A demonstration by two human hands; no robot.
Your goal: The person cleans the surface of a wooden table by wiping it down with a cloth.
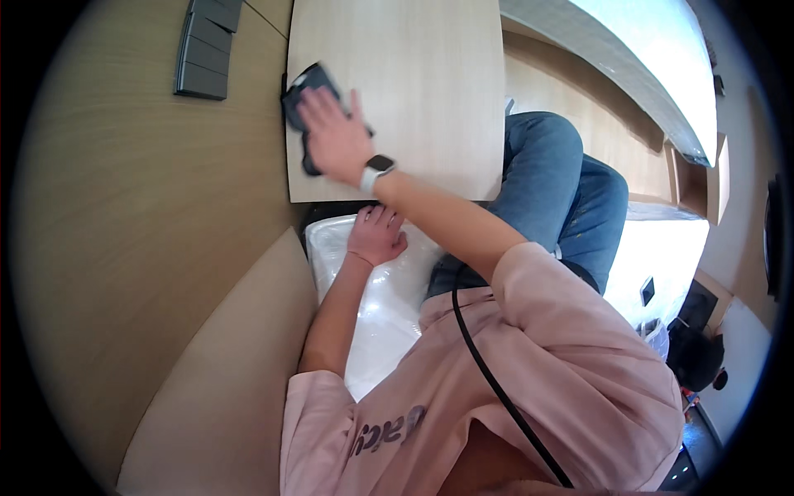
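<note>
My right hand [338, 133], with a watch [380, 163] on its wrist, lies spread over a dark grey and black item [310, 77] on a pale wood tabletop [428, 80]. The item is blurred and partly covered by the hand, so its kind is unclear, and whether the fingers grip it does not show. Just below the tabletop's near edge, my left hand [376, 239] rests on a white surface wrapped in clear plastic [384, 322]. Its fingers are slightly apart and hold nothing visible; the fingertips touch or nearly touch the tabletop's edge.
A wood-panelled wall [124, 204] with a grey switch panel [205, 56] rises at the left, above a beige panel [229, 372]. My jeans-clad legs [539, 180] are right of the tabletop. A black cable [484, 359] crosses my shirt. Farther right stands an open wooden compartment [688, 180].
</note>
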